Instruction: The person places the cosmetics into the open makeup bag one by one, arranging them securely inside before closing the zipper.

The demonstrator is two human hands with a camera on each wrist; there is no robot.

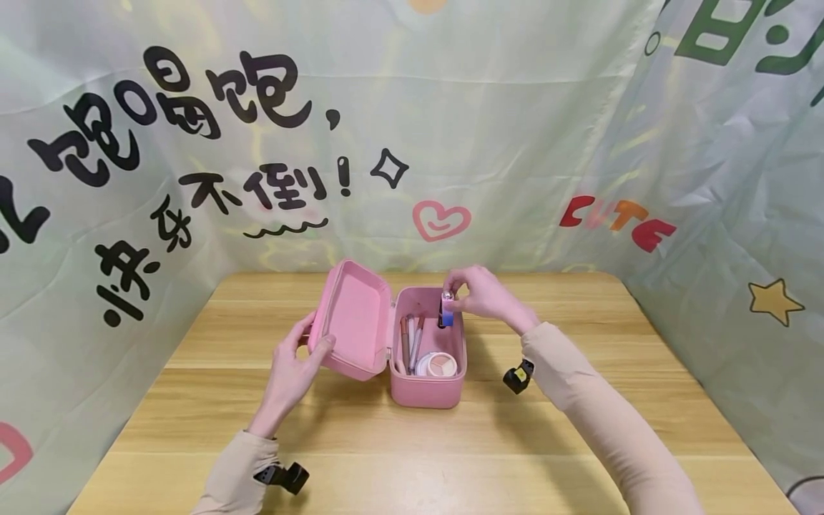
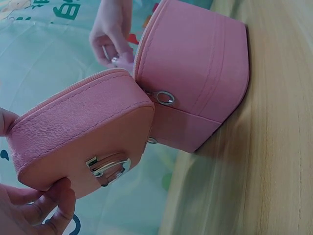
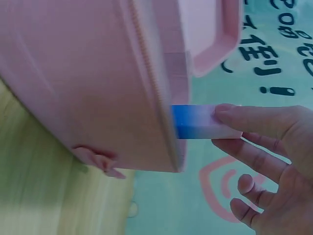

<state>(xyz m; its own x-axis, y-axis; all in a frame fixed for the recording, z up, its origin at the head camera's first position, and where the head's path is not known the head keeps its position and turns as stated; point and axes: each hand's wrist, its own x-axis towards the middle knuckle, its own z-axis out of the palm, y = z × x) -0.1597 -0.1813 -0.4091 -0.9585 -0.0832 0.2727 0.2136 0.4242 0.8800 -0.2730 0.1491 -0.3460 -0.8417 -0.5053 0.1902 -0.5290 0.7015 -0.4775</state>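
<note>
A pink zip-up cosmetic case (image 1: 426, 392) stands on the table with its lid (image 1: 352, 315) swung out to the left. My left hand (image 1: 292, 366) grips the lid's outer edge, thumb on the rim and fingers behind it. Over the case's back right corner, my right hand (image 1: 484, 295) pinches a slim box (image 3: 195, 122) that fades from pink to blue. The box's lower end is inside the case, hidden by its wall in the right wrist view. Several slim makeup pencils (image 1: 404, 342) lean inside on the left, and round compacts (image 1: 442, 365) lie at the front.
The case rests on a wooden table (image 1: 412, 472), set back from the front edge. Behind it hangs a printed cloth (image 1: 515, 129), which also runs along both sides. The lid carries a metal-ringed handle (image 2: 110, 169) on its outside.
</note>
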